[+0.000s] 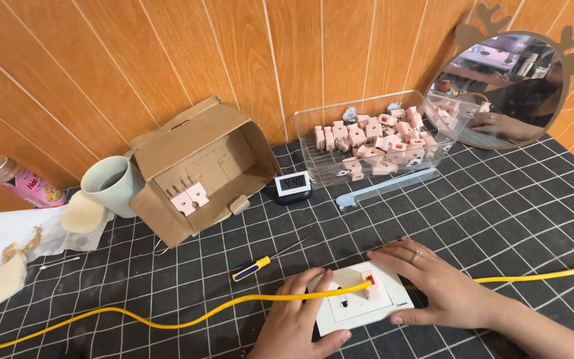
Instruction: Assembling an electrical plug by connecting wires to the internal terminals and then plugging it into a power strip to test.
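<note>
Left hand (297,322) fingers grip white socket plate (357,302) | right hand (436,286) fingers spread over pink insert (370,284)

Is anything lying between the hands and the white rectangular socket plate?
No. Both the left hand and right hand already rest on the white rectangular socket plate; only the yellow cable crosses it.

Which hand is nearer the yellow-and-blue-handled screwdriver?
Left. The left hand lies just below-right of the yellow-and-blue-handled screwdriver; the right hand is farther right, beyond the white socket plate.
</note>
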